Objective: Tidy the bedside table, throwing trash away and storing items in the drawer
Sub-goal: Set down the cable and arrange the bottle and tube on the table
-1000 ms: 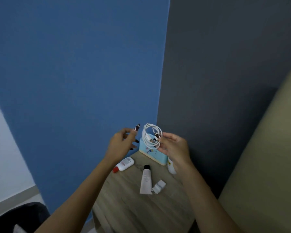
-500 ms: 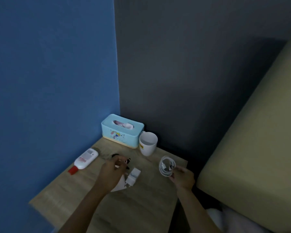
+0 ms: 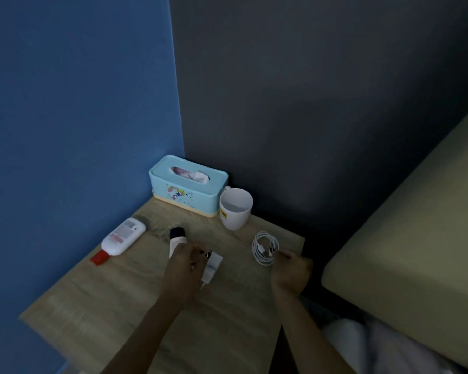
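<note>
The right hand point(image 3: 291, 268) is pinching the coiled cable point(image 3: 265, 248) by the right edge of the bedside table point(image 3: 119, 306) while the left hand point(image 3: 185, 261) is gripping the charger point(image 3: 214, 265) mid-table, so a loose pinch is probably risking the coil springing undone

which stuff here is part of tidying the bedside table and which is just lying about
Job: coiled cable in right hand, charger plug in left hand, black-capped tube, red-capped bottle.
Likely just there: tissue box, mug, bed.
</note>
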